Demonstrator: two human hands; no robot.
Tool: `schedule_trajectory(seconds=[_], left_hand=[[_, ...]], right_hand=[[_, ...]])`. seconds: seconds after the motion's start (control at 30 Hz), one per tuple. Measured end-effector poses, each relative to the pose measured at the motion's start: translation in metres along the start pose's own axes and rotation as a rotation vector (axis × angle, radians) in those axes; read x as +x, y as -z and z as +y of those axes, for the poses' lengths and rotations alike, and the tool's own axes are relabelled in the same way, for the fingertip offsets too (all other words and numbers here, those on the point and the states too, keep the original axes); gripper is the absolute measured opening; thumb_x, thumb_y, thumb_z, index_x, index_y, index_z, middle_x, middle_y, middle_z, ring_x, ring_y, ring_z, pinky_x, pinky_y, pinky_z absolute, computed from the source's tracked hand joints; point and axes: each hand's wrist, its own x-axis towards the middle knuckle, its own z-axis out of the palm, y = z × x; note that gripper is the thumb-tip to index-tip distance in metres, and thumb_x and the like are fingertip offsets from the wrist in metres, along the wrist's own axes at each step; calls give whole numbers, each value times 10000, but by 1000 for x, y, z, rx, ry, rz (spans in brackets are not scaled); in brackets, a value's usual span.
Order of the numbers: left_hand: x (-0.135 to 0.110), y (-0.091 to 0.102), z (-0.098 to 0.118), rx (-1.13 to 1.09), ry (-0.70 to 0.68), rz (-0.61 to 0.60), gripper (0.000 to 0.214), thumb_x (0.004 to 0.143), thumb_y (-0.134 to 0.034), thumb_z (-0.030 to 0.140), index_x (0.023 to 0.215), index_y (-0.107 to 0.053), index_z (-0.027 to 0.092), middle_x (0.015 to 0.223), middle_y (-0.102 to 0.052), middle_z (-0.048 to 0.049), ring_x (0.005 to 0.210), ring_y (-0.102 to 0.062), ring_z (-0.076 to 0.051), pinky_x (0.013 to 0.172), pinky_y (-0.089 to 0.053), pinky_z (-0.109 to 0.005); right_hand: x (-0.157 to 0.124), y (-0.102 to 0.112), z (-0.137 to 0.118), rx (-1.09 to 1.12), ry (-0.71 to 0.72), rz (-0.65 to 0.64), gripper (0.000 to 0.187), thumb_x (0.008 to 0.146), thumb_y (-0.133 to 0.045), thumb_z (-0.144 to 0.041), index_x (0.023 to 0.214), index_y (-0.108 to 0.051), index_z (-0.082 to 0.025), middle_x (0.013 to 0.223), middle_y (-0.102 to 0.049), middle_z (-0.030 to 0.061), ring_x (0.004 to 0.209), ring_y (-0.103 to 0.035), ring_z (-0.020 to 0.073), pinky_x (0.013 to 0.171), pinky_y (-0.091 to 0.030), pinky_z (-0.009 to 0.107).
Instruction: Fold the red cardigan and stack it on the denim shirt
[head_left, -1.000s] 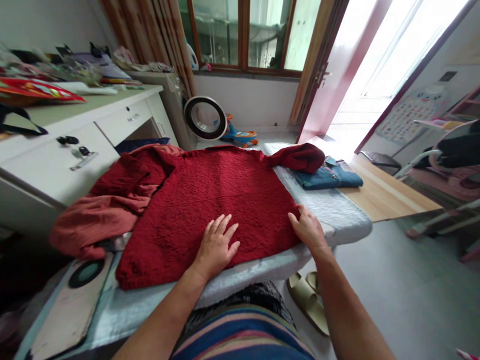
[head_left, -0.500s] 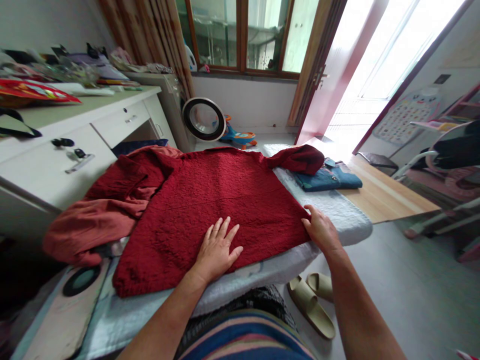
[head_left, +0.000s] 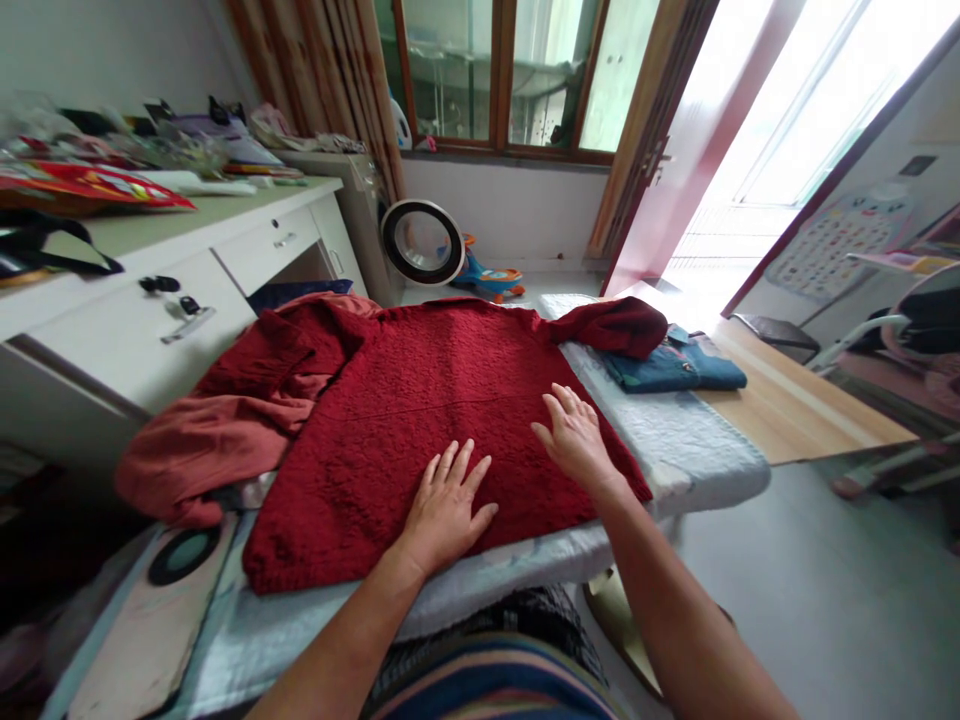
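Note:
A dark red textured long-sleeved top (head_left: 390,400) lies spread out in front of me, its hem towards me. My left hand (head_left: 448,500) rests flat on its lower middle, fingers apart. Over the right half of the top is my right hand (head_left: 574,435), fingers stretched out and holding nothing; whether it touches the cloth I cannot tell. One sleeve (head_left: 611,325) reaches out to the right, its end beside folded blue denim clothing (head_left: 675,362). On the left the other sleeve lies over a heap of salmon-coloured cloth (head_left: 217,445).
A pale quilted cover (head_left: 675,450) lies under the garments. At the near left is a flat beige object (head_left: 150,620) with a dark ring. A white desk (head_left: 187,300) borders the left side, a wooden board (head_left: 810,400) the right. A washer with its round door (head_left: 422,243) open stands behind.
My right hand has left the top's lower right edge and moved inward and away from me over the cloth. My left hand stays flat in place. The view has shifted slightly.

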Motion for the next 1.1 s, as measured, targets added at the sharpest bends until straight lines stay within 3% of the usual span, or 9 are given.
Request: schedule_trajectory(seconds=[0.1,0.23,0.47,0.6,0.73,0.83,0.93,1.1], left_hand=[[0,1,0,-3,1,-9,639,873,-552,469,1461,-387,281,1587,-258,-85,1460,-191,-304,1165,-204,-503],[0,2,1,-5,5,-19,660,857,-572,460,1463,-382,281,1587,-259,-81,1459,-193,-303,1166,-202,-504],[0,3,0,-44,10,-42,646,860,-568,482,1453,-399,289,1589,-254,-78,1458,-193,-315,1158,-207,-528],[9,15,-7,-46,-15,-110,615,890,-516,534,1445,-411,291,1572,-298,-79,1432,-272,-303,1129,-280,-495],[26,30,-40,7,67,-116,591,928,-455,515,1452,-401,247,1528,-384,-94,1363,-398,-267,1075,-364,-431],[35,30,-81,93,205,-101,549,937,-435,496,1425,-446,243,1526,-390,-89,1394,-346,-293,1079,-337,-485],[33,22,-117,140,287,-54,630,941,-380,555,1469,-380,211,1553,-336,-109,1419,-294,-290,1111,-283,-478],[21,13,-141,178,455,-16,665,940,-302,608,1488,-348,236,1557,-318,-127,1426,-258,-344,1118,-220,-538]], right_hand=[[16,-26,-17,59,36,-20,547,951,-442,-445,1416,-428,-157,1551,-325,114,1439,-240,272,1146,-203,457],[21,-50,-23,62,41,-100,540,960,-414,-443,1411,-443,-147,1532,-366,109,1423,-278,272,1148,-202,442],[20,-56,-19,65,28,-131,519,954,-413,-441,1405,-457,-188,1533,-368,91,1419,-282,261,1144,-197,445],[21,-56,-20,71,24,-129,519,956,-406,-437,1403,-460,-178,1531,-370,95,1418,-281,264,1145,-193,444],[21,-56,-20,78,21,-130,529,952,-413,-446,1400,-464,-169,1529,-371,103,1415,-285,266,1145,-189,440],[20,-56,-19,81,14,-132,530,950,-416,-443,1402,-463,-170,1528,-375,98,1417,-285,261,1147,-184,429],[20,-56,-19,81,15,-129,528,950,-413,-439,1400,-467,-166,1525,-381,94,1419,-282,257,1146,-186,425],[19,-55,-19,77,16,-118,528,951,-410,-447,1397,-472,-171,1523,-385,90,1417,-289,254,1145,-192,423]])
